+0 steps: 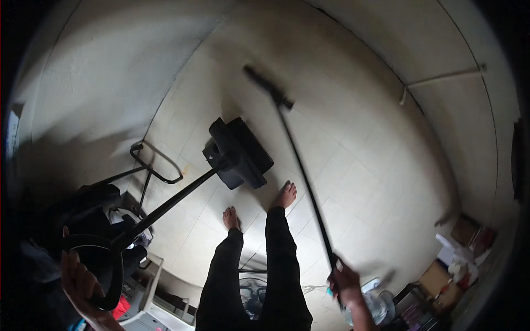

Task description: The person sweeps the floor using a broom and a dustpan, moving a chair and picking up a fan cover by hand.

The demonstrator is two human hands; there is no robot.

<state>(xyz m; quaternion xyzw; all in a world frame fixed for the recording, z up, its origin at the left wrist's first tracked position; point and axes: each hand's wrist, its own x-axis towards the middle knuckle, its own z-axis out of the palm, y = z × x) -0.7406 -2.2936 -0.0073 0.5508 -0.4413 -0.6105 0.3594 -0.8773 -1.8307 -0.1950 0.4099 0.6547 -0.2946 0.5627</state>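
Note:
My right hand (346, 282) is closed round the upper end of a black broom's handle (305, 174). Its dark broom head (269, 88) is up ahead over the pale tiled floor, blurred by motion. On the left, my left hand (81, 282) is closed on the looped grip of a black long-handled dustpan (165, 207). The dustpan's black pan (240, 153) is in front of my bare feet, left of the broom handle and apart from the broom head. I cannot make out any sweepings in the pan.
A black tubular metal stand (157, 171) is by the left wall, near dark bags or cloth (72, 220). A fan (253, 295) shows between my legs. Cardboard boxes (439, 281) and a clear plastic container (372, 310) crowd the lower right. A pale pipe (444, 78) runs along the right wall.

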